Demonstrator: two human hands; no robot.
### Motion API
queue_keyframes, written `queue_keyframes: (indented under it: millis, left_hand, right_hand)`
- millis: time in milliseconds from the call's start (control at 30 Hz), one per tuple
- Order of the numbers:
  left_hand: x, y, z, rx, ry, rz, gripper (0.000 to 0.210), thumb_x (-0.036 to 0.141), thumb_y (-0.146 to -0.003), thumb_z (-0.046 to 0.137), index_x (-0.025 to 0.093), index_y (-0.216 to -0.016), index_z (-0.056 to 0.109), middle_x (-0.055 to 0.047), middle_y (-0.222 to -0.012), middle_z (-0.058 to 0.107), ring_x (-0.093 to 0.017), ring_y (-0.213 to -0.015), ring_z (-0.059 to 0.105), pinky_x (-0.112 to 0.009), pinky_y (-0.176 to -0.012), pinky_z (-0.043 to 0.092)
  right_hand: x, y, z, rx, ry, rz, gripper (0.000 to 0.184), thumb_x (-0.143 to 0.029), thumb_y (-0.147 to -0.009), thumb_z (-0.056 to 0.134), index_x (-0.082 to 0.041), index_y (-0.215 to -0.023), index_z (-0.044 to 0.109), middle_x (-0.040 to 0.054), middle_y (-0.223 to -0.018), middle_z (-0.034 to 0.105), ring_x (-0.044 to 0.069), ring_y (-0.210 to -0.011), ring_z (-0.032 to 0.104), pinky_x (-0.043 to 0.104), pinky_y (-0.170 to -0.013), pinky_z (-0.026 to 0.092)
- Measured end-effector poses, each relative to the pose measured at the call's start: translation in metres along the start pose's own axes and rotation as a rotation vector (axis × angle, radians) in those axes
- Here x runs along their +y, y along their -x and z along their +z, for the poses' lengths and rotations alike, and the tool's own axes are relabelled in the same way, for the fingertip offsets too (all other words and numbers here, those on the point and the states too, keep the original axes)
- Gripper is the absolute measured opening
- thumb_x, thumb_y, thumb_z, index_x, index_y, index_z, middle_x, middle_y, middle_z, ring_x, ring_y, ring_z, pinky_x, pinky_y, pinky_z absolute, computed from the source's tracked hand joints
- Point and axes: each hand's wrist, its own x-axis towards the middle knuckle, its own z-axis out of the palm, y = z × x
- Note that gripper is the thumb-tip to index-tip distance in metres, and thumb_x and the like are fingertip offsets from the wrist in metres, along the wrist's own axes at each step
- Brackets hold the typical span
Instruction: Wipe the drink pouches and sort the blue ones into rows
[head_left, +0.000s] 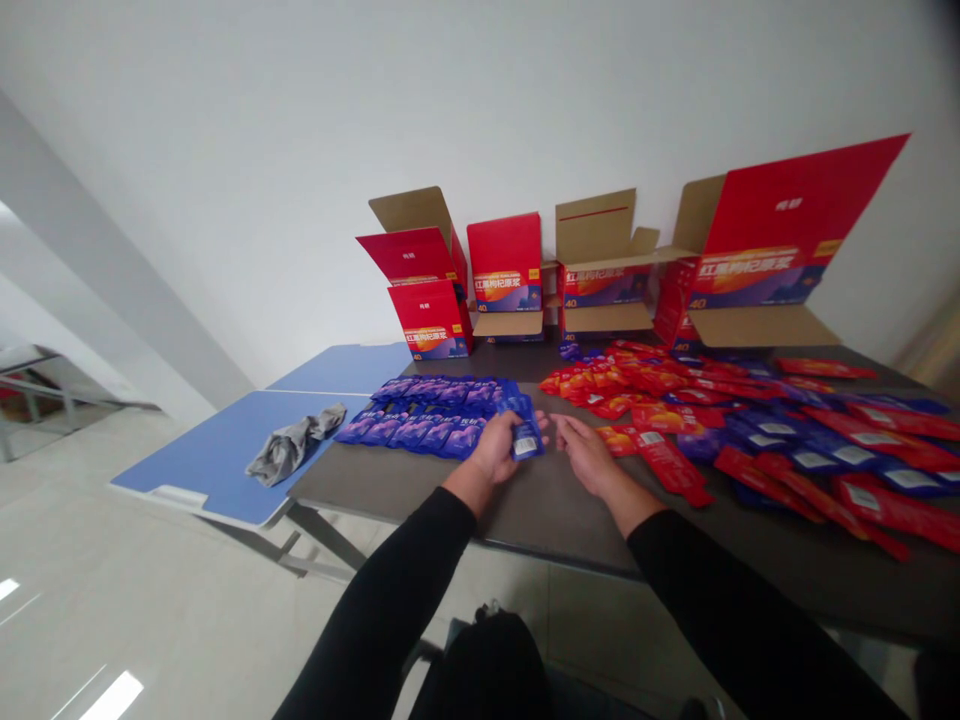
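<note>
My left hand is closed round blue sachets with a white label facing up, held above the dark table. I cannot tell how many are in the stack. Close by on the right, my right hand has its fingers curled together, with nothing visible between them. Left of my hands, blue-purple sachets lie in overlapping rows. To the right is a loose pile of red sachets, mixed with more blue sachets.
Open red cartons stand along the wall, among them a large one on the right with raised flaps. A blue table adjoins on the left, with a crumpled grey cloth on it. The dark table's front edge runs below my forearms.
</note>
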Motion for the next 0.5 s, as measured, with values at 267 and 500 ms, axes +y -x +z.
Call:
queue_keyframes:
  millis: [267,500]
  left_hand:
    - [0.104,-0.001,-0.085,0.23,-0.15,0.003,0.027,0.042,-0.086,0.044,0.018,-0.09,0.056,-0.01,-0.084,0.066,-0.023,-0.078,0.067,-0.04,-0.068,0.058]
    - [0.134,-0.011,-0.174,0.749,-1.291,0.218,0.046,0.047,-0.081,0.063,0.016,-0.113,0.053,-0.014,-0.106,0.067,-0.03,-0.103,0.063,-0.039,-0.088,0.049]
  right_hand:
    - [0.0,0.0,-0.002,-0.021,-0.015,0.021,0.045,-0.059,-0.076,0.067,-0.021,-0.101,0.072,-0.003,-0.068,0.053,0.013,-0.063,0.047,0.027,-0.06,0.038]
    - [0.002,-0.001,-0.002,-0.031,0.003,0.005,0.042,-0.057,-0.076,0.068,-0.02,-0.096,0.073,-0.003,-0.065,0.051,0.013,-0.062,0.046,0.028,-0.06,0.036]
